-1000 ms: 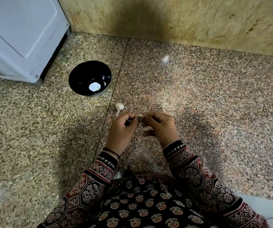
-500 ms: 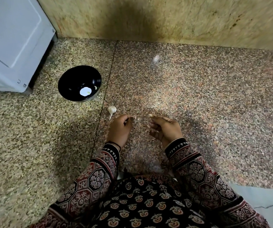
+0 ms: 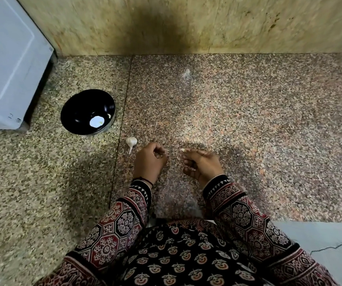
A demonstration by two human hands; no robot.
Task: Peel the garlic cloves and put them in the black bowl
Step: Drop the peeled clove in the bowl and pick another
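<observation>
On the speckled granite counter [image 3: 248, 120], we are mid-peel: our right hand [image 3: 202, 163] pinches a clove [image 3: 182, 150]; our left hand [image 3: 150, 159] curls, contents unclear. Next, carry it left-forward to the black bowl [image 3: 87, 111].

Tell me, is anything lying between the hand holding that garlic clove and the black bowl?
Partly: the left hand and the garlic bulb lie between the clove in the right hand and the black bowl; lifting over them should clear both.
</observation>
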